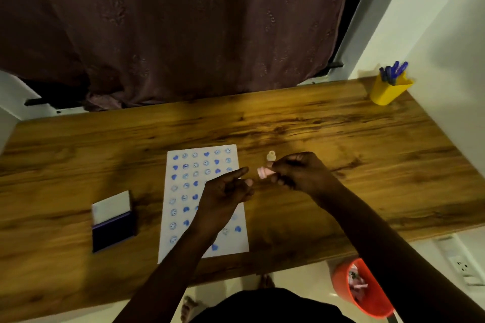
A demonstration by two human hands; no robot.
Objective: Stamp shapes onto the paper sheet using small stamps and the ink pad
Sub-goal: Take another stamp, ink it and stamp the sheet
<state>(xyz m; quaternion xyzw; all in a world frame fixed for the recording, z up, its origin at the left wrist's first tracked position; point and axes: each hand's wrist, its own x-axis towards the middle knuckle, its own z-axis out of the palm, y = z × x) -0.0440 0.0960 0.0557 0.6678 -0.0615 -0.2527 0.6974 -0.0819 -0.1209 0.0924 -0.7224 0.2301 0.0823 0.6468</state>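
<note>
A white paper sheet (181,191) lies at the middle of the wooden table, covered with rows of blue hearts and smiley prints. My right hand (299,172) holds a small pink stamp (263,172) just right of the sheet's upper edge. A second small beige stamp (271,156) stands on the table right behind it. My left hand (225,191) hovers over the sheet's right side with fingers apart, holding nothing, its fingertips close to the pink stamp. An ink pad (113,220) with its lid raised sits left of the sheet.
A yellow cup (388,92) with blue pens stands at the table's far right corner. An orange bin (362,288) sits on the floor under the right front edge. A dark curtain hangs behind the table (341,126). A white wall borders the right side.
</note>
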